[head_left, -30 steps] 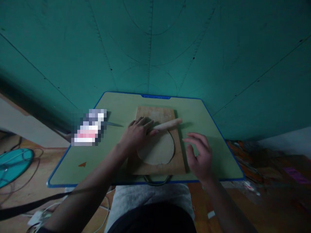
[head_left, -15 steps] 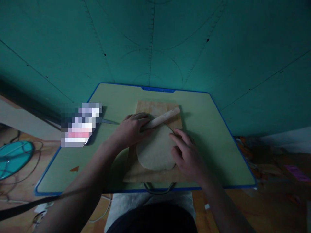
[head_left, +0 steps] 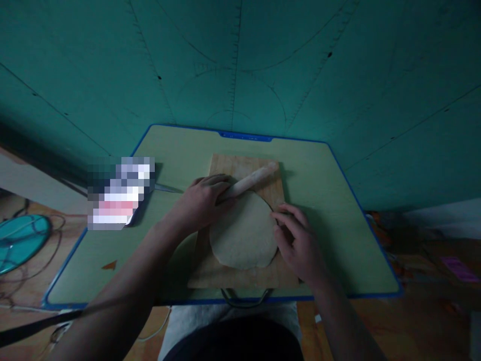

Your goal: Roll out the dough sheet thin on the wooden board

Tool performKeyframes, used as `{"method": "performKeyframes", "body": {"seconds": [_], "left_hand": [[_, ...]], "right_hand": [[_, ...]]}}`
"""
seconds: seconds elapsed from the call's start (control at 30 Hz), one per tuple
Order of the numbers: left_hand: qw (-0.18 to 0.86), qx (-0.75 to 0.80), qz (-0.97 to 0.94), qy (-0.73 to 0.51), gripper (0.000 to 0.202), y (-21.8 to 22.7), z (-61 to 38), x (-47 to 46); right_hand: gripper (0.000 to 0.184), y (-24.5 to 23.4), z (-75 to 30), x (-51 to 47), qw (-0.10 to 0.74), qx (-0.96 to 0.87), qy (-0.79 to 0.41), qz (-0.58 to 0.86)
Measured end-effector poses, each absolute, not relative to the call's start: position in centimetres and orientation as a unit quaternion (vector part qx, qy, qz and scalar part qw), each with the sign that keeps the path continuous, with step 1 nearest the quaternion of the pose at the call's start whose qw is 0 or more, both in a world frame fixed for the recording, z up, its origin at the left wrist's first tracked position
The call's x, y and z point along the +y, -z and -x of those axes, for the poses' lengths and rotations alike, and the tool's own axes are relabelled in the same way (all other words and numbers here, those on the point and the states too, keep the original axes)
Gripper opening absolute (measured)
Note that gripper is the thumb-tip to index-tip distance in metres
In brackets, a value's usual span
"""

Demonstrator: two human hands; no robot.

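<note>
A flat, roughly round sheet of dough (head_left: 244,235) lies on a wooden cutting board (head_left: 205,273). My left hand (head_left: 206,200) is closed around the near left end of a pale rolling pin (head_left: 253,180), which slants up to the right over the dough's far edge. The covered end of the pin is hidden under that hand. At the dough's right edge is my right hand (head_left: 298,240), its fingers bent and thumb apart, the tips at or just beside the rim. Whether they touch the dough is hard to tell.
The board sits on a blue-edged pale green table (head_left: 326,200). A knife-like blade (head_left: 169,188) points right from beside a blurred box-like object (head_left: 122,193). A small orange-brown scrap (head_left: 109,265) lies at left. A metal handle (head_left: 246,303) shows at the board's near end.
My right hand has shifted slightly right, off the dough's surface to its edge. More of the dough's right side shows now. My left hand stays on the rolling pin.
</note>
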State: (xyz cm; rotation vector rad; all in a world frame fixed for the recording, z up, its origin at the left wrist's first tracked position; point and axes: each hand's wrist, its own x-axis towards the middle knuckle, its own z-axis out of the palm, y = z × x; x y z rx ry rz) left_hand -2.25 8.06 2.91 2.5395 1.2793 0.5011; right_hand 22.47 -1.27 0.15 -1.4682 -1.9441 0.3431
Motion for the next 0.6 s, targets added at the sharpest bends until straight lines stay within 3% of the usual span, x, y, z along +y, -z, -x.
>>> {"method": "performKeyframes", "body": {"seconds": [0.17, 0.43, 0.6], "left_hand": [[0.124, 0.442, -0.871, -0.173, 0.027, -2.89, 2.35, 8.03], [0.127, 0.440, -0.872, -0.173, 0.026, -2.78, 2.38, 8.18], [0.120, 0.442, -0.873, -0.168, 0.026, -2.90, 2.32, 8.11]], "right_hand": [[0.031, -0.23, -22.39, -1.37, 0.331, -0.757, -0.133, 0.548], [0.021, -0.59, -22.79, -1.41, 0.378, -0.742, -0.099, 0.544], [0.026, -0.52, -22.77, -1.50, 0.341, -0.786, -0.097, 0.506]]}}
